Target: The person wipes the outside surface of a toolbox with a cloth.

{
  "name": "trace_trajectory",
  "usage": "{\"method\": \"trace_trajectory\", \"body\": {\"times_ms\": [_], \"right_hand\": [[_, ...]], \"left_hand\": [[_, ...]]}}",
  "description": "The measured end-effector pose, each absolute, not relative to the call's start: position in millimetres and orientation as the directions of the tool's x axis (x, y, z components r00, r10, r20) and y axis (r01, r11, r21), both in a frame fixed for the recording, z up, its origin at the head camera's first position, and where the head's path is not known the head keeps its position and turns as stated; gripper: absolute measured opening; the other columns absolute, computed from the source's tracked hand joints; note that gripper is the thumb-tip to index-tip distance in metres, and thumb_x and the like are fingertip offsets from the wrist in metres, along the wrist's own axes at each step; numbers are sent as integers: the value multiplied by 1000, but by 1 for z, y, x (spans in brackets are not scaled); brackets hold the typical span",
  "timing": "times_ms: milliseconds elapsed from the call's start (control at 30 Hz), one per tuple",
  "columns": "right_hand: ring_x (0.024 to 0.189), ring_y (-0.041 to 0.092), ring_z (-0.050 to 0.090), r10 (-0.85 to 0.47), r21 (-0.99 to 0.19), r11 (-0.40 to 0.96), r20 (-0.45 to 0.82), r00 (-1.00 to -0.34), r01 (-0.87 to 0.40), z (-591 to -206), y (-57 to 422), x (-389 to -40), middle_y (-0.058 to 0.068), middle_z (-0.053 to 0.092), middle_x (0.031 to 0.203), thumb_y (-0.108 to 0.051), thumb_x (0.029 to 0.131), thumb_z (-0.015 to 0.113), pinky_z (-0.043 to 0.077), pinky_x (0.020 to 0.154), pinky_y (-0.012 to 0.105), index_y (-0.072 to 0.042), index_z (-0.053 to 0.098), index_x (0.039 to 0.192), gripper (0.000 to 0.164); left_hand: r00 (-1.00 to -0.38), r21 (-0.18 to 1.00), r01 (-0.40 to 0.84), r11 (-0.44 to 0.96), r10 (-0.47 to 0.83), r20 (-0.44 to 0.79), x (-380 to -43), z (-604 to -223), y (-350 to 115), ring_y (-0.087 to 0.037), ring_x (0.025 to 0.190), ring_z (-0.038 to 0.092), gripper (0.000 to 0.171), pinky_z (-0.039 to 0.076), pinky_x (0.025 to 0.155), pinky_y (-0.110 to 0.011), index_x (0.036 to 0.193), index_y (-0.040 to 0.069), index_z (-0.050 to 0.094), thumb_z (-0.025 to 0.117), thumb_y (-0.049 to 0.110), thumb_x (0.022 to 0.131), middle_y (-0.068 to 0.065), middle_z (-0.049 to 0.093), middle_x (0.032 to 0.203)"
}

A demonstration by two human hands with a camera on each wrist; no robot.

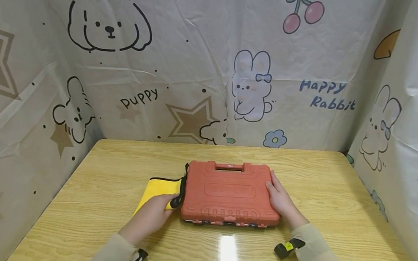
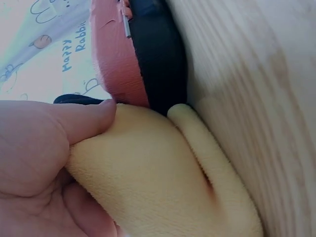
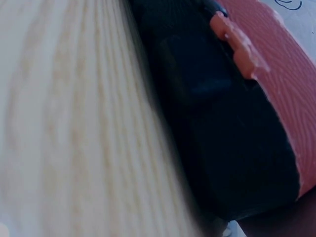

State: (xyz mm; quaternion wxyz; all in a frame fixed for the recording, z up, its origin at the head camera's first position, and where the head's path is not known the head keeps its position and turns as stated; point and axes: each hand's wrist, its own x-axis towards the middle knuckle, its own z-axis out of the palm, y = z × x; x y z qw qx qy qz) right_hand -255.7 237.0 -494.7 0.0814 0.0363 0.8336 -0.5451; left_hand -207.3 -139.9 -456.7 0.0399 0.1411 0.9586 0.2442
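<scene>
A closed red tool case [image 1: 229, 192] with a black base [image 2: 160, 54] lies flat on the table, its handle on the far side. My left hand [image 1: 154, 214] pinches a folded yellow cloth [image 1: 158, 188] with black edging, thumb on top. In the left wrist view the fuzzy cloth [image 2: 133, 163] meets the case's left end, and its fold lies along the tabletop. My right hand [image 1: 280, 197] holds the right end of the case, thumb at the lid's edge and fingers along the side. Those fingers are mostly out of sight in the right wrist view, where the black base [image 3: 217, 138] fills the middle.
The wooden table [image 1: 113, 171] has light fabric walls [image 1: 204, 32] printed with cartoon animals at its back and sides. A latch [image 3: 239, 49] shows on the case in the right wrist view. Black straps with small devices [image 1: 284, 250] are on both wrists.
</scene>
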Motion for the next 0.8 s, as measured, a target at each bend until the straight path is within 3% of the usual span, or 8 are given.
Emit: {"method": "trace_trajectory", "body": {"times_ms": [800], "right_hand": [[149, 31, -5, -28, -901, 405, -182, -983, 156, -489, 235, -253, 9, -5, 163, -33, 107, 25, 2, 121, 52, -16, -3, 156, 59]], "left_hand": [[-924, 399, 260, 879, 346, -160, -186, -435, -141, -30, 119, 59, 36, 47, 100, -48, 125, 4, 64, 67, 7, 89, -10, 65, 125]]}}
